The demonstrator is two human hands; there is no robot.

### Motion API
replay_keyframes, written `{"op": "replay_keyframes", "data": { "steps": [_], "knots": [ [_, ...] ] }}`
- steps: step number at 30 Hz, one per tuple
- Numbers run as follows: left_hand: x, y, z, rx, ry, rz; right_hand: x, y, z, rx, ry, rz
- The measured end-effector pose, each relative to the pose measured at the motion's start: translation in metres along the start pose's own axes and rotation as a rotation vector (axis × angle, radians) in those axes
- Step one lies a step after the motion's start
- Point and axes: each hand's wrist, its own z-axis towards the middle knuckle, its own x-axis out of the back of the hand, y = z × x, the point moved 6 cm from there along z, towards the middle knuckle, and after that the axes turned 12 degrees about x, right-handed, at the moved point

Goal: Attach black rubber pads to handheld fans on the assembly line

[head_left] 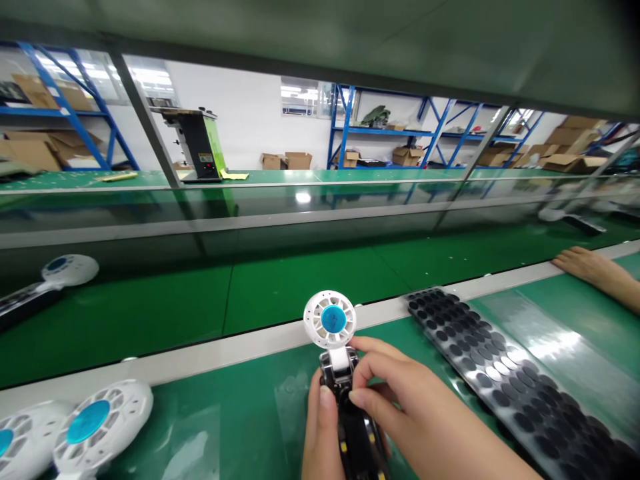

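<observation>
A small hand-held fan with a white round head, a blue centre and a black handle stands upright over the green table near the bottom middle. My left hand is wrapped round the handle from the left, thumb on its side. My right hand is closed on the handle's top just under the white head, fingertips pressing at the neck. A long sheet of several round black pads lies just right of my right hand.
Two white fan heads with blue centres lie at the bottom left. Another fan rides the green conveyor belt beyond the white rail. Another person's hand rests on the rail at right. Blue shelving with cartons stands behind.
</observation>
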Motion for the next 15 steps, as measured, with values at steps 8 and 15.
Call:
{"op": "replay_keyframes", "data": {
  "steps": [8, 15],
  "knots": [
    [0.0024, 0.0057, -0.0022, -0.058, 0.037, -0.036, -0.0021, 0.0009, 0.0012, -0.015, -0.033, -0.02],
    [0.0042, 0.0039, 0.0008, -0.058, 0.035, 0.005, -0.0031, 0.0011, 0.0013, -0.013, -0.049, -0.033]
  ]
}}
